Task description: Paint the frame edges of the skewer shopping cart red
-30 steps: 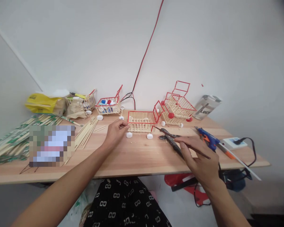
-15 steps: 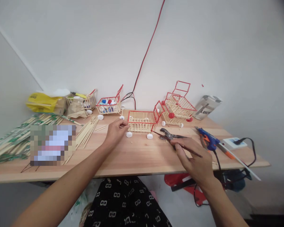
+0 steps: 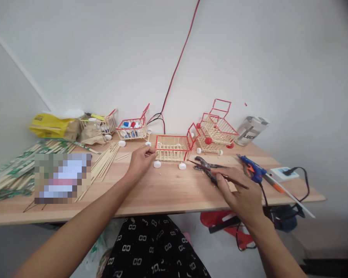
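A small stick-built cart (image 3: 173, 147) with a red rim and white bottle-cap wheels stands mid-table. My left hand (image 3: 139, 161) pinches its left front corner. My right hand (image 3: 241, 193) holds a thin dark red stick (image 3: 217, 173) like a pen, its tip pointing at the cart's right lower corner. Dark pliers (image 3: 206, 167) lie on the wood just under that stick, in front of my right fingers.
Three more stick carts (image 3: 217, 130) (image 3: 132, 129) (image 3: 102, 123) stand along the wall. A blue glue gun (image 3: 253, 170) lies right, with a white power strip (image 3: 282, 173) and silver can (image 3: 250, 130) beyond. Loose chopsticks (image 3: 106, 159), wrapped chopsticks (image 3: 8, 173) and a yellow bag (image 3: 50, 125) fill the left.
My right hand has drawn left and slightly up with the dark stick, bringing its tip closer to the cart. My left hand stays at the cart's corner.
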### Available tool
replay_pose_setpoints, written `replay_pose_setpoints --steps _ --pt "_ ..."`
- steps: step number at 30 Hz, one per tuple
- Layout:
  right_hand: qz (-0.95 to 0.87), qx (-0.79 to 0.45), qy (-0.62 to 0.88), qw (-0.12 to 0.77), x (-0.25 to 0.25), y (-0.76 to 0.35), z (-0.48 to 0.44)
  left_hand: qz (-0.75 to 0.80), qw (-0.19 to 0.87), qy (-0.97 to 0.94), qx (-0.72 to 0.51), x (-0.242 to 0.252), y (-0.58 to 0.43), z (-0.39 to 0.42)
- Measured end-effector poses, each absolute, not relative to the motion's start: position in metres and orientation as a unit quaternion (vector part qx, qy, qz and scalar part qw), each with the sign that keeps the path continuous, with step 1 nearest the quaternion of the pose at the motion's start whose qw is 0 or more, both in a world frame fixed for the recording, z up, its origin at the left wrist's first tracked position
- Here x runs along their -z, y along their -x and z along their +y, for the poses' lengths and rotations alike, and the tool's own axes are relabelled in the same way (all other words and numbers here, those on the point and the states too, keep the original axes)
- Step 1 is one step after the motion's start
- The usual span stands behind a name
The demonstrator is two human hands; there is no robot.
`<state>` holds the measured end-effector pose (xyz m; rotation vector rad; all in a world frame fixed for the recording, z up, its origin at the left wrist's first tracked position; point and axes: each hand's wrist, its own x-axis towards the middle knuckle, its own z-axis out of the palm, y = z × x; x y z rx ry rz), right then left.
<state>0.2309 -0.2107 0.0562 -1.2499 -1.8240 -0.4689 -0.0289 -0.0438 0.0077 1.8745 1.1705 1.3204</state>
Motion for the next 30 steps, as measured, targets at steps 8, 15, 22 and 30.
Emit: replay_pose_setpoints --steps 8,15,22,30 --pt "-0.712 0.227 0.497 0.44 -0.067 -0.231 -0.209 0.438 0.274 -0.702 -0.489 -0.01 0.029 -0.045" --pt "-0.718 0.215 0.49 0.444 -0.066 -0.233 -0.217 0.438 0.279 -0.702 -0.488 -0.011 0.03 -0.046" --pt "-0.74 0.207 0.49 0.411 -0.061 -0.232 -0.208 0.439 0.279 -0.7 -0.488 -0.01 0.03 -0.045" --pt "-0.725 0.224 0.484 0.435 -0.074 -0.236 -0.208 0.443 0.28 -0.699 -0.487 -0.011 0.03 -0.046"
